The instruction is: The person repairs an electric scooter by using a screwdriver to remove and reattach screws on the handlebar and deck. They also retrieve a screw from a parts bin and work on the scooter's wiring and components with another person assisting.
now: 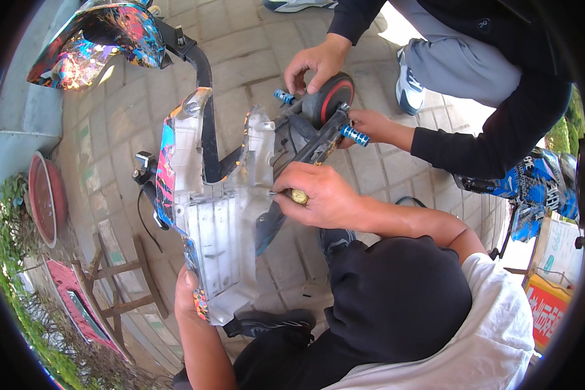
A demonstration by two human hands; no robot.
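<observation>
A paint-splattered plastic body shell stands tilted before me, its whitish ribbed inner side facing up. My left hand grips its lower left edge, thumb on the patterned rim. My right hand holds a screwdriver by its yellowish handle. The short visible stretch of shaft points at the shell's right edge; whether its tip touches a screw cannot be made out. Behind the shell lies a small vehicle's dark frame, with a red-rimmed wheel and blue foot pegs. A bent black tube rises beside the shell.
A co-worker's hands are at the wheel and a peg. A splattered fairing tops the tube. Handlebar parts with a loose cable lie left, near a wooden frame and red basin. A blue-patterned vehicle stands right.
</observation>
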